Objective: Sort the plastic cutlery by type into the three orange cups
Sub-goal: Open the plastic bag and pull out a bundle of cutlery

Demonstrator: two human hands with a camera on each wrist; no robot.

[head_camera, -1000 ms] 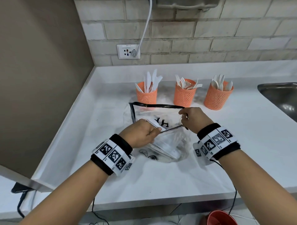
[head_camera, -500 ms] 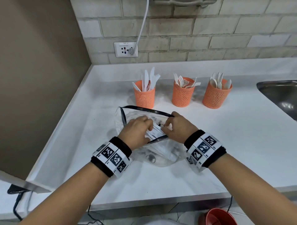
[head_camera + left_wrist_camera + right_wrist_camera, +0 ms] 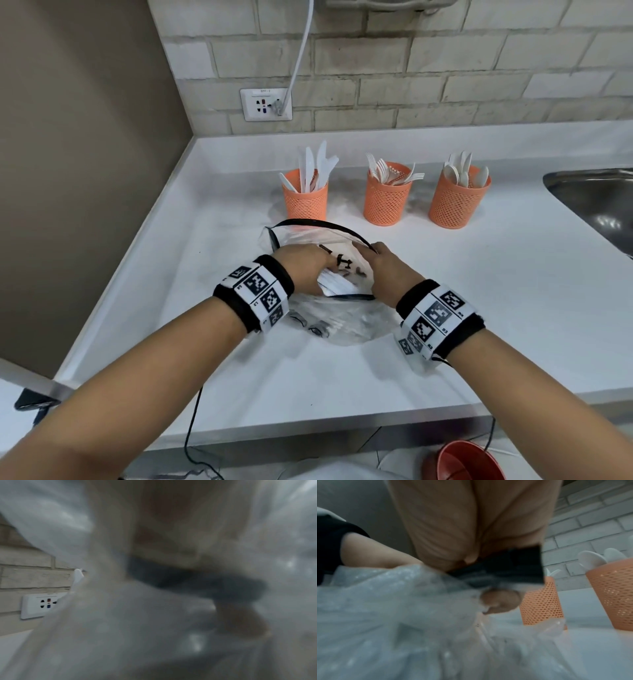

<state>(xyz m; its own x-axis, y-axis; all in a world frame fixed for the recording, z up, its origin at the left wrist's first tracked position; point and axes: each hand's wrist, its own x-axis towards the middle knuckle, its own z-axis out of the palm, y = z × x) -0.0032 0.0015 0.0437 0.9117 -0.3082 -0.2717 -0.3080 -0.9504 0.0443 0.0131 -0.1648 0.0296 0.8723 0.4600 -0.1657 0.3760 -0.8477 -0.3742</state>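
Three orange mesh cups stand in a row at the back: knives in the left cup (image 3: 305,202), forks in the middle cup (image 3: 387,198), spoons in the right cup (image 3: 457,204). In front of them lies a clear plastic bag (image 3: 342,325) with a black rim (image 3: 318,223), its mouth gaping. White cutlery (image 3: 337,284) shows inside. My left hand (image 3: 323,263) is at the mouth over the cutlery; the blurred left wrist view shows a thumb (image 3: 240,619) under the black rim (image 3: 197,580). My right hand (image 3: 371,251) pinches the rim (image 3: 513,566), thumb (image 3: 500,601) beneath.
The white counter (image 3: 513,308) ends in a front edge close to me. A steel sink (image 3: 596,202) lies at the right. At the left rises a brown wall (image 3: 85,171). A socket (image 3: 266,104) with a white cable (image 3: 301,51) sits on the brick wall. Below is a red bucket (image 3: 466,460).
My hands came closer together on the bag. The left hand has moved forward over the bag's mouth and the right hand has shifted along the rim. The cups have not moved.
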